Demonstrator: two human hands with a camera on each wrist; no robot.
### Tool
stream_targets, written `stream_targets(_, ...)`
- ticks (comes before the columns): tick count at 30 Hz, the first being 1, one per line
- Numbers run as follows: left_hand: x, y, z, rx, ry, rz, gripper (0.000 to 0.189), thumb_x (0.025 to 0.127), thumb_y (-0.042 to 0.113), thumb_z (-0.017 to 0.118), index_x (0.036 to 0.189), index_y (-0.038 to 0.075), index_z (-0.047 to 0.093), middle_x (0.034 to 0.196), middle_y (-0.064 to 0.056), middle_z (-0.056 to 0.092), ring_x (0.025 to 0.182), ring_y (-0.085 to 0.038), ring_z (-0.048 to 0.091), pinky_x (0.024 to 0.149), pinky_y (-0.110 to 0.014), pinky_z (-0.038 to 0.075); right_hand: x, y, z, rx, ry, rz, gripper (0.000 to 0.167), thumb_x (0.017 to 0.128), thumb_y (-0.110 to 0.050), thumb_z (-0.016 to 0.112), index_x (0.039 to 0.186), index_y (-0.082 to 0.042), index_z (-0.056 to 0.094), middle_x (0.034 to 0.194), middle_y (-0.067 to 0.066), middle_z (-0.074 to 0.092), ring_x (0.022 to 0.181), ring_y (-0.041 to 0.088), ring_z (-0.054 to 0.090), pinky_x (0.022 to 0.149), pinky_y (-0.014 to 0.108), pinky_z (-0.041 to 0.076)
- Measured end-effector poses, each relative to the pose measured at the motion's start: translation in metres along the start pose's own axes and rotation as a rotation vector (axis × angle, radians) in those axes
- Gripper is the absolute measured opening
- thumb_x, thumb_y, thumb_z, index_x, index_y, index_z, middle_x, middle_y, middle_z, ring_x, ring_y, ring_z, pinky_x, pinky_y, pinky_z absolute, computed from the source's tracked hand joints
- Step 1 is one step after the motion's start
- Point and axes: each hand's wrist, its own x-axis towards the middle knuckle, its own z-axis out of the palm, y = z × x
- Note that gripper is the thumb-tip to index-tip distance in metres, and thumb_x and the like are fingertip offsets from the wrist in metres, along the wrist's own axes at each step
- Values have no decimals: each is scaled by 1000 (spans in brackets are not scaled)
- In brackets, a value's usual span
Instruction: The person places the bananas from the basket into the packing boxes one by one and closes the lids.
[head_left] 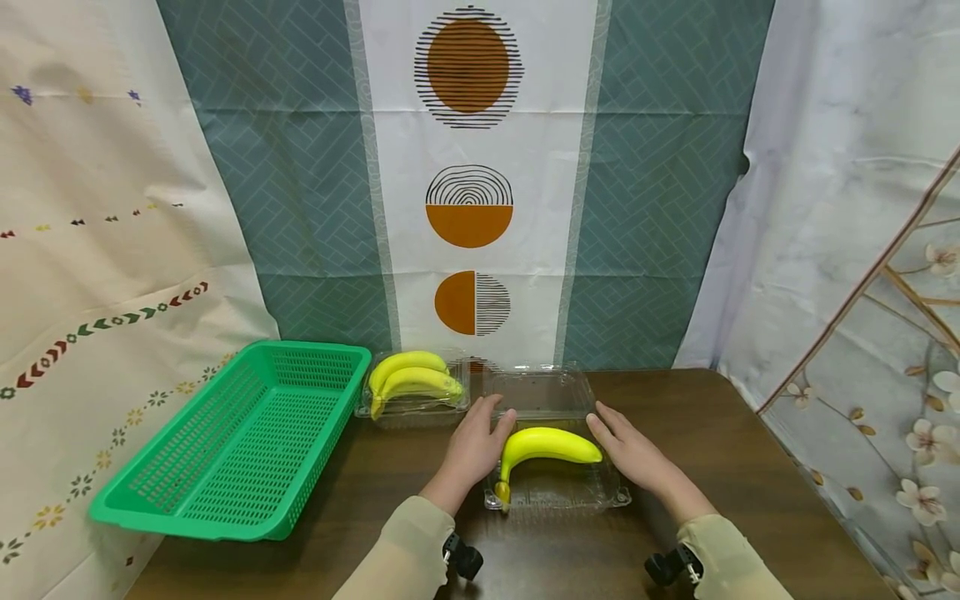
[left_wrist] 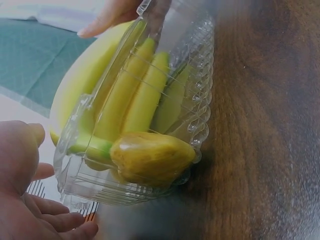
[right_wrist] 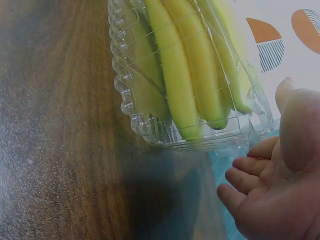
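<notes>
A clear plastic clamshell box point(head_left: 570, 498) lies on the table with its lid point(head_left: 538, 392) folded back, away from me. One yellow banana point(head_left: 551, 444) shows in its base from above; the left wrist view shows a brown-tipped banana stem point(left_wrist: 152, 157) through the side wall. My left hand point(head_left: 476, 442) is at the box's left side, fingers extended forward. At the right side, my right hand point(head_left: 633, 454) has its thumb apart from its fingers. Both hands are close to the box's edges by the hinge; whether the fingertips touch the plastic I cannot tell.
Left of the lid stands another clear box point(head_left: 457, 404) with yellow bananas point(head_left: 412, 379) inside. A green plastic basket point(head_left: 322, 467) sits at the table's left side. Patterned cloths point(head_left: 480, 150) hang behind and beside the brown wooden table point(head_left: 660, 400).
</notes>
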Motion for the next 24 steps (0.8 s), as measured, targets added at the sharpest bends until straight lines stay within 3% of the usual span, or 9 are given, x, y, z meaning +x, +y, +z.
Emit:
stream_targets(15,0,2,-2,-8,20,27,61,117,48,53,164,9,50,173,-21,41,158,-43,40,122,-69,36,-2,3,-2,27,30,-28,81,119,-55,39,175,0,17,179,30,14,164,55,14,126,77,18)
stream_targets(24,2,3,-1,-14,81,72,57,117,43,55,163,9,53,169,-20,46,154,-42,46,121,-67,40,-1,3,-5,47,74,-52,88,117,-61,38,175,3,16,178,32,17,163,54,18,127,73,20)
